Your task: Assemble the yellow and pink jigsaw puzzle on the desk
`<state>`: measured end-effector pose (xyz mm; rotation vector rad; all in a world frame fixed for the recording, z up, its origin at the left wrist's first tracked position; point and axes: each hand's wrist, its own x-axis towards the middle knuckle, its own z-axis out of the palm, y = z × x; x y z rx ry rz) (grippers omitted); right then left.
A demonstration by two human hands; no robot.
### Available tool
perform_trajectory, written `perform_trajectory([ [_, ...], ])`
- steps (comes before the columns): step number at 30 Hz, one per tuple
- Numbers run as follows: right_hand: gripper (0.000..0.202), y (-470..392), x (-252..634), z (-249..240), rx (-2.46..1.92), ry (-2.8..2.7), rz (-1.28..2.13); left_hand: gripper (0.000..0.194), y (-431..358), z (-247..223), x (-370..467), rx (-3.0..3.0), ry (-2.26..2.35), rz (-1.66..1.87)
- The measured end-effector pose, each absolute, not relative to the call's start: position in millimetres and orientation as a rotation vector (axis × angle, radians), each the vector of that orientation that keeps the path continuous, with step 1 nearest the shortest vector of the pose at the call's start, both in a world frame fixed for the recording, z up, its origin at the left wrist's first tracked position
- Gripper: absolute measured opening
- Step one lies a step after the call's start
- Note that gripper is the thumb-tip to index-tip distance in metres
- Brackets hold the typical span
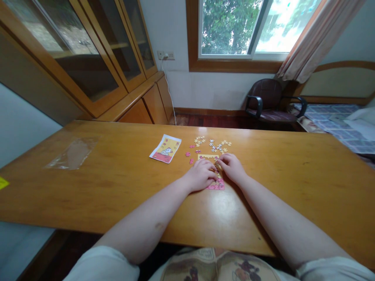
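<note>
A partly assembled jigsaw puzzle lies on the wooden table, with a pink bottom row and a yellow top row. Across its left side rests my left hand, fingers apart and slightly bent, covering much of the middle. At the puzzle's right edge, the fingertips of my right hand are pinched on a small puzzle piece, mostly hidden by the fingers. Pink loose pieces lie left of the top row. Just beyond it are yellow loose pieces and a mixed cluster of pale pieces.
A printed picture sheet lies left of the pieces. Farther left is a clear plastic bag, with a yellow item at the table's left edge. Beyond the table stand a glass-door cabinet and an office chair.
</note>
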<state>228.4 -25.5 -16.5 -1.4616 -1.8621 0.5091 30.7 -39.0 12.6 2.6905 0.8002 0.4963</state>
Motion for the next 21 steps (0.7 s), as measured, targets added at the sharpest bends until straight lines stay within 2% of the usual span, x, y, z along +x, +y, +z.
perform_trajectory([
  [21, 0.02, -26.5, 227.8, -14.4, -1.467, -1.866, 0.505, 0.019, -37.2, 9.5, 29.6, 2.69, 0.811, 0.538],
])
